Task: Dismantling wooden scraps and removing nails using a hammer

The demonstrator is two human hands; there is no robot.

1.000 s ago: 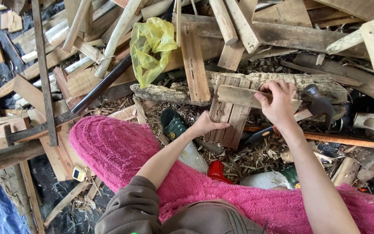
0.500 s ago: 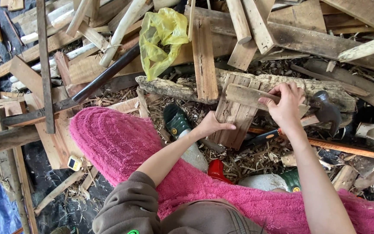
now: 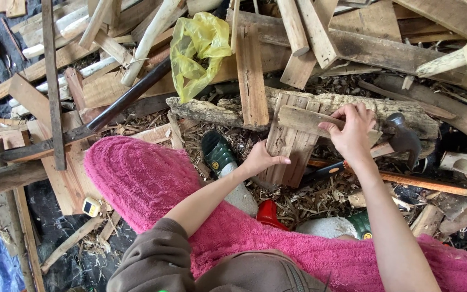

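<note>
A crumpled yellow plastic bag (image 3: 198, 51) lies on the scrap planks above your hands. You can see no labels, signs or screens clearly.
</note>
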